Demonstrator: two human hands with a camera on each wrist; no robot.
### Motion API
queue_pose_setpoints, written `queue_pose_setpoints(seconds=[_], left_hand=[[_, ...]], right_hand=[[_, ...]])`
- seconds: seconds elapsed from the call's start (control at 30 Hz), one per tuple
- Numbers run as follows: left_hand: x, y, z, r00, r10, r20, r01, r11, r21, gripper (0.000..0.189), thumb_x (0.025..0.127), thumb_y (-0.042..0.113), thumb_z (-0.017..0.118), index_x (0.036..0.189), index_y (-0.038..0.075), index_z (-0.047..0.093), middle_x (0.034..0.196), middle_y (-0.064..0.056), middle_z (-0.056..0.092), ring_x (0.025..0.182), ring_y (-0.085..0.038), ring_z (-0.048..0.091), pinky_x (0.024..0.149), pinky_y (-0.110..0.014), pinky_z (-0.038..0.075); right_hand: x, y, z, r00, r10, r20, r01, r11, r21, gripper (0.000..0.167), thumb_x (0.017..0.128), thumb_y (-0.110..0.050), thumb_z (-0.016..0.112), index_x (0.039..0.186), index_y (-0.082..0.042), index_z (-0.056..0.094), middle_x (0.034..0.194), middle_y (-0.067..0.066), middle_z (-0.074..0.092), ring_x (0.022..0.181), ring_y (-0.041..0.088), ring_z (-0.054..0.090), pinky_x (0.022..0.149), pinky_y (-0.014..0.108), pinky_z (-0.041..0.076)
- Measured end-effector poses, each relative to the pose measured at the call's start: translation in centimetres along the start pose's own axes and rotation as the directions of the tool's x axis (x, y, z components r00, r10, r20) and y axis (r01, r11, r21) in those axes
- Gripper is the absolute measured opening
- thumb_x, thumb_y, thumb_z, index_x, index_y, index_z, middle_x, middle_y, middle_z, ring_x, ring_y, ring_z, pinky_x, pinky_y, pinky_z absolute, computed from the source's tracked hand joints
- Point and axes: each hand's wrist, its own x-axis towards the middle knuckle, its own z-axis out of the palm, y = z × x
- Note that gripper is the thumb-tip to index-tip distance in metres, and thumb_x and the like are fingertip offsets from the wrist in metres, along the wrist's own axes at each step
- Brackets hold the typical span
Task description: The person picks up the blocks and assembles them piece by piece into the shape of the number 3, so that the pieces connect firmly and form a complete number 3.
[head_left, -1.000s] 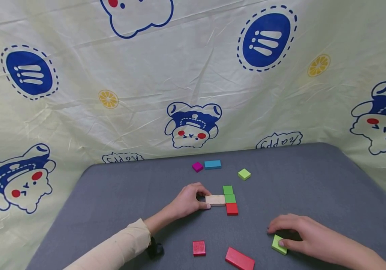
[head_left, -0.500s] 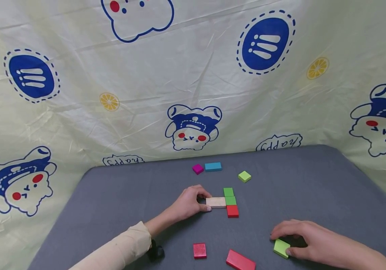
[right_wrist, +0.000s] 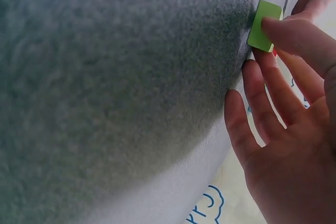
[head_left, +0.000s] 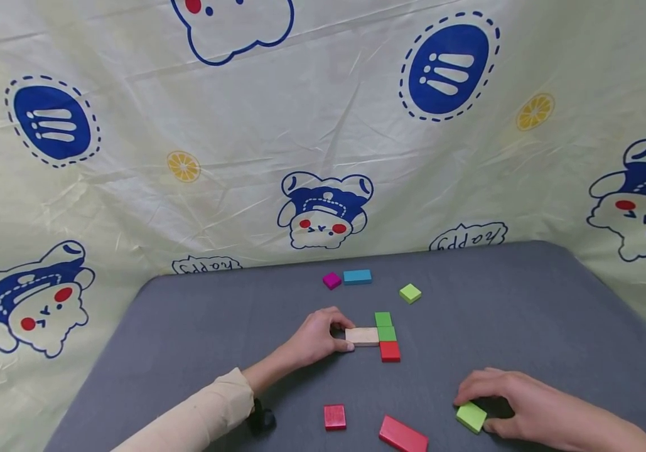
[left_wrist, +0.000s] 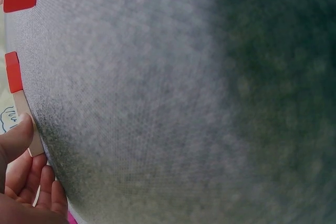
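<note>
My left hand [head_left: 314,337] pinches the left end of a plain wooden block [head_left: 362,336] between thumb and fingers; the same wooden block [left_wrist: 36,142] shows in the left wrist view. Its right end meets the lower of two green blocks [head_left: 387,333], which stand in a column above a bright red block [head_left: 390,351]. At the right front, my right hand [head_left: 517,402] pinches a lime green block [head_left: 471,417], thumb at its near right edge and index finger at its far side. In the right wrist view the thumb lies against this lime green block [right_wrist: 260,35], with the other fingers spread.
Near the front lie a square crimson block [head_left: 334,417] and a longer crimson block [head_left: 403,434]. Towards the back are a magenta block [head_left: 331,280], a blue block [head_left: 357,277] and another lime block [head_left: 410,293]. A printed curtain [head_left: 232,213] borders the grey table [head_left: 526,301].
My right thumb has slid off the lime block's top to its near right edge, and the block has turned a little. The left hand and the wooden block have stayed put.
</note>
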Motion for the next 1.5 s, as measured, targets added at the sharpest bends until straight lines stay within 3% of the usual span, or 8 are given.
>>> queue_pose_setpoints(seconds=[0.23, 0.5, 0.93, 1.17, 1.5], left_hand=[[0.1, 0.1, 0.0, 1.0, -0.005, 0.003, 0.005, 1.0, 0.0, 0.025, 0.082, 0.017, 0.081, 0.106, 0.013, 0.075, 0.093, 0.009, 0.06, 0.09, -0.011, 0.054, 0.082, -0.027, 0.045], [0.1, 0.1, 0.1, 1.0, -0.01, 0.005, 0.01, 1.0, 0.0, 0.025, 0.083, 0.017, 0.081, 0.107, 0.013, 0.075, 0.094, 0.009, 0.06, 0.091, -0.011, 0.054, 0.083, -0.028, 0.045], [0.0, -0.1, 0.1, 1.0, 0.001, 0.004, -0.001, 1.0, -0.002, 0.025, 0.083, 0.016, 0.081, 0.107, 0.012, 0.075, 0.095, 0.007, 0.061, 0.091, -0.012, 0.054, 0.082, -0.027, 0.045], [0.0, 0.0, 0.0, 1.0, 0.005, 0.005, -0.005, 1.0, -0.005, 0.025, 0.082, 0.017, 0.081, 0.106, 0.012, 0.075, 0.095, 0.008, 0.06, 0.091, -0.011, 0.054, 0.082, -0.027, 0.045], [0.0, 0.0, -0.1, 1.0, 0.003, 0.011, -0.003, 1.0, -0.015, 0.025, 0.082, 0.016, 0.081, 0.106, 0.011, 0.074, 0.095, 0.008, 0.06, 0.091, -0.013, 0.054, 0.082, -0.027, 0.044]], right_hand=[[0.5, -0.4, 0.3, 1.0, 0.025, -0.009, -0.025, 1.0, 0.014, 0.029, 0.09, -0.02, 0.071, 0.116, -0.03, 0.066, 0.115, -0.013, 0.06, 0.099, 0.004, 0.054, 0.078, 0.024, 0.048], [1.5, -0.7, 0.5, 0.997, -0.068, -0.029, 0.069, 0.997, 0.018, 0.029, 0.09, -0.02, 0.072, 0.117, -0.029, 0.065, 0.111, -0.013, 0.061, 0.096, 0.005, 0.056, 0.076, 0.025, 0.048], [3.7, -1.8, 0.5, 0.997, 0.066, -0.037, -0.065, 0.997, 0.044, 0.027, 0.089, -0.029, 0.073, 0.115, -0.031, 0.065, 0.101, -0.014, 0.061, 0.09, 0.007, 0.056, 0.073, 0.026, 0.048], [4.9, -2.3, 0.7, 0.997, 0.045, -0.07, -0.047, 0.999, -0.025, 0.028, 0.09, -0.032, 0.072, 0.116, -0.028, 0.064, 0.097, -0.016, 0.059, 0.088, 0.005, 0.054, 0.071, 0.026, 0.046], [6.5, -3.1, 1.0, 0.992, 0.083, -0.099, -0.092, 0.991, -0.098, 0.03, 0.088, -0.038, 0.073, 0.116, -0.03, 0.065, 0.094, -0.018, 0.057, 0.086, 0.005, 0.053, 0.071, 0.028, 0.046]])
